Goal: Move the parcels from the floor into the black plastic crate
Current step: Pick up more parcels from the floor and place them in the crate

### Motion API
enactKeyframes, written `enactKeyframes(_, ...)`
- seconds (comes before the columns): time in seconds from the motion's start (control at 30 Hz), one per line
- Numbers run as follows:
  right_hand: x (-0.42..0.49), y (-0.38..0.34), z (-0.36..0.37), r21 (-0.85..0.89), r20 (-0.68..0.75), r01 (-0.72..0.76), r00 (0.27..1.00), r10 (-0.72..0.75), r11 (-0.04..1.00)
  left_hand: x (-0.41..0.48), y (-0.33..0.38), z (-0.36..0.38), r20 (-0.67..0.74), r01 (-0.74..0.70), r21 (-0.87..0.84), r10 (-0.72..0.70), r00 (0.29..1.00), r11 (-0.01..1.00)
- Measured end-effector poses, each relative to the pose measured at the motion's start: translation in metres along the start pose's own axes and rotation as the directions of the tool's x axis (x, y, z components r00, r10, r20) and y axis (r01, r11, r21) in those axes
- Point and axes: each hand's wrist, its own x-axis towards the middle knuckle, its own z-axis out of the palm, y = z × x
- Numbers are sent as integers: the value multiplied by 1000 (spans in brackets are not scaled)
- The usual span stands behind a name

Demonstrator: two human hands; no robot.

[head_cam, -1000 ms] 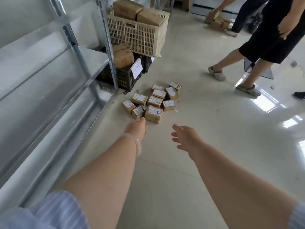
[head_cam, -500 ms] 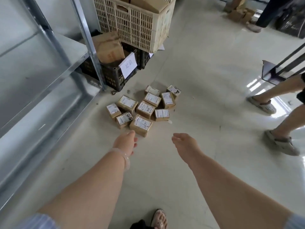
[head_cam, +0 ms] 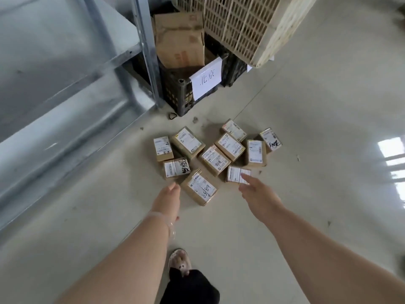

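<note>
The left hand and right hand have come nearer the parcels, fingers loose, empty; grabbing looks next.

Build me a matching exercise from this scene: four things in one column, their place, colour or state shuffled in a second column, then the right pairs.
Things
1. black plastic crate
2. lattice crate
3. front parcel
4. right hand

Descriptions
A. open, fingers stretched forward
B. cream, at the top edge of the view
C. bears a white paper sign
D. lies on the floor, label up

Pairs: 1-C, 2-B, 3-D, 4-A
</note>
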Motion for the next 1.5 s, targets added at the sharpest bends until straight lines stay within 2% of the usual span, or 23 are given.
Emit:
enactKeyframes(0.1, 61, 9, 9, -49, 50, -12, 999, 14, 999, 41, -6, 17, 7, 31, -51, -31, 999, 998)
enactKeyframes(0.27, 145, 49, 40, -91, 112, -106, 987, 116, 990, 108, -33, 40, -78, 123, -34, -125, 989, 992)
enactKeyframes(0.57, 278, 110, 118, -281, 289, 7, 954, 77, 960, 212, -116, 102, -170, 139, -273, -190, 967, 952)
enactKeyframes(0.73, 320, 142, 153, -168, 355, 13, 934, 48, 986, 250, -147, 140, -198, 140, -345, -218, 956, 928)
enactKeyframes(0.87, 336, 158, 180, -95, 370, 54, 929, -15, 994, 271, -171, 157, -194, 126, -372, -210, 958, 920)
enactKeyframes(1.07, 349, 154, 202, 42, 350, 40, 935, -52, 998, 290, -184, 175, -154, 20, -383, -85, 984, 924)
enactKeyframes(1.17, 342, 151, 205, 18, 342, 67, 937, -69, 998, 285, -175, 177, -161, -16, -437, -61, 985, 899)
enactKeyframes(1.3, 319, 138, 198, 8, 333, 79, 940, -77, 997, 267, -167, 162, -160, -34, -422, -37, 986, 906)
enactKeyframes(1.5, 258, 81, 178, -38, 319, 163, 937, -143, 986, 207, -138, 114, -214, -42, -456, -63, 975, 889)
